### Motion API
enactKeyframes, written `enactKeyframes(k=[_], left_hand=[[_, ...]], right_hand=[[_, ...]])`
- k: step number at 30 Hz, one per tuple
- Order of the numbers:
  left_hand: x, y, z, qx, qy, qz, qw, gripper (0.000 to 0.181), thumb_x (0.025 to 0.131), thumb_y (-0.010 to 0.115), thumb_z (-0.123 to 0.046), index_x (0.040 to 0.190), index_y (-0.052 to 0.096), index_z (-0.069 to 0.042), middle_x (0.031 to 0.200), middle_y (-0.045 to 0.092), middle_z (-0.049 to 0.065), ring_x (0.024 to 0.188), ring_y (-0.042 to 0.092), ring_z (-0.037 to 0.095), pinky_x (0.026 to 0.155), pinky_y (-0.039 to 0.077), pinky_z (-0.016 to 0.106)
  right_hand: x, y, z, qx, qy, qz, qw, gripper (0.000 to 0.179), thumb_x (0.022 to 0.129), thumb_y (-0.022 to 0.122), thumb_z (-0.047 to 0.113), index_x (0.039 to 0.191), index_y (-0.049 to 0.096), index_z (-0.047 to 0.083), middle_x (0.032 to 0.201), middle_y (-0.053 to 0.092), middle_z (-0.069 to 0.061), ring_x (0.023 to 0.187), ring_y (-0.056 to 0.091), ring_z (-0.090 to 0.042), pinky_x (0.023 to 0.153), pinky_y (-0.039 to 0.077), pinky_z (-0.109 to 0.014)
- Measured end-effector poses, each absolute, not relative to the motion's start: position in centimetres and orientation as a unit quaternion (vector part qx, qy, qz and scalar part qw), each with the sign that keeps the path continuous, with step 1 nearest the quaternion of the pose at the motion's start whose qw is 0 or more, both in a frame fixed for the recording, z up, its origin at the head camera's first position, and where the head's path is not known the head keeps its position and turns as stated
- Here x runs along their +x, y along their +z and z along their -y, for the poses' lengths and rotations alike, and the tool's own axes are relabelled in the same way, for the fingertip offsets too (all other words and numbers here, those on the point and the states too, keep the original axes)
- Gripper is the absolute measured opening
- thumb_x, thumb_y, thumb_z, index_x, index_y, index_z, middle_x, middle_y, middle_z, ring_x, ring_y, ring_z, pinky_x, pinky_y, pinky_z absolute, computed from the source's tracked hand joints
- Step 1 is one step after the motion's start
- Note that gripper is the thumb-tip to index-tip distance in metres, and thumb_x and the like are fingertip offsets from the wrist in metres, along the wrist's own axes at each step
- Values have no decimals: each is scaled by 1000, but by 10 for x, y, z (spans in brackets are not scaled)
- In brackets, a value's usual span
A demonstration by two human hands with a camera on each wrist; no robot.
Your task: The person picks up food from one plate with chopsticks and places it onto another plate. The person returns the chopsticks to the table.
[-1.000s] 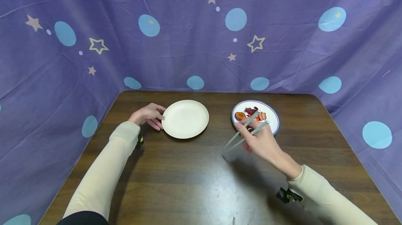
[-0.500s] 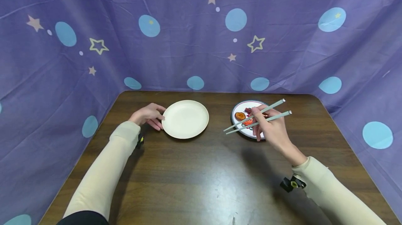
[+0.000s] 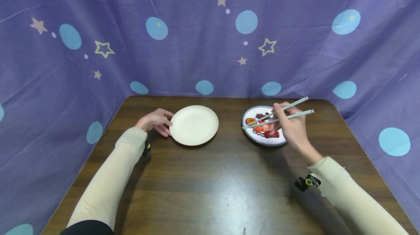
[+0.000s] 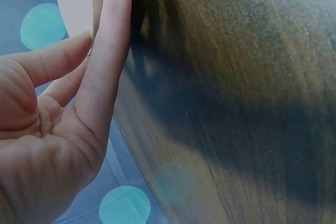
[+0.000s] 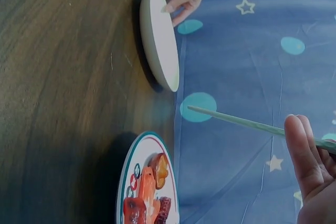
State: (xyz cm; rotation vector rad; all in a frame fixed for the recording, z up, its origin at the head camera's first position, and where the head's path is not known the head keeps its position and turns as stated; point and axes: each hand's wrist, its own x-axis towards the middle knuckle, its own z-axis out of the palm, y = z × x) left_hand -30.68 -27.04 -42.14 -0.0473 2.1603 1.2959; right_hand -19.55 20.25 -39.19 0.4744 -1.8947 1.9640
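My left hand (image 3: 154, 120) pinches the left rim of a cream plate (image 3: 194, 125), thumb over the edge; the right wrist view shows this plate (image 5: 165, 45) bare inside. In my right hand (image 3: 293, 127) is a pair of pale green chopsticks (image 3: 296, 102), their tips close together over the left side of a white plate with a dark rim (image 3: 262, 143). On it lie an orange shrimp (image 5: 148, 184), a round brown piece (image 5: 159, 171), a glossy red-brown piece (image 5: 135, 211) and a dark red piece (image 5: 165, 205). Nothing is between the tips.
Both plates stand on a brown wooden table (image 3: 197, 187), with a stretch of tabletop between them. A purple curtain (image 3: 197, 45) with stars and blue spots hangs behind and at the sides. Small black devices are strapped at both wrists.
My right hand has moved right and slightly back, and the chopsticks have turned so their tips point left over the food plate. The left hand and the cream plate have stayed put.
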Motion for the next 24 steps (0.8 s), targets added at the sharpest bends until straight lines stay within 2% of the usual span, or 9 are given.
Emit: enactKeyframes(k=[5, 13, 18, 24], left_hand=[[-306, -423, 270, -18, 491, -816, 304, 63, 102, 57, 8, 159, 31, 10, 98, 72, 33, 69, 76, 30, 69, 69, 44], [-305, -422, 270, -21, 489, -817, 305, 62, 103, 56, 8, 159, 31, 10, 94, 73, 30, 68, 76, 29, 68, 69, 42], [-305, -421, 271, -23, 488, -817, 305, 62, 103, 56, 7, 159, 30, 10, 96, 73, 30, 68, 76, 28, 68, 69, 42], [-305, -420, 270, -19, 482, -822, 302, 61, 104, 56, 6, 160, 31, 10, 99, 72, 32, 69, 76, 29, 68, 69, 42]], right_hand=[[-204, -395, -209, 147, 710, 663, 189, 40, 108, 63, 18, 95, 58, -20, 63, 60, -22, 42, 63, -22, 34, 57, -40], [-218, -398, -221, 126, 727, 644, 202, 33, 108, 64, 20, 89, 66, -8, 67, 63, -20, 43, 65, -19, 38, 59, -38], [-225, -397, -229, 93, 746, 629, 200, 35, 107, 66, 21, 92, 66, -11, 68, 65, -18, 42, 65, -20, 37, 59, -36], [-231, -398, -237, 75, 753, 620, 207, 48, 107, 66, 24, 97, 60, -23, 64, 65, -15, 42, 65, -20, 36, 58, -36]])
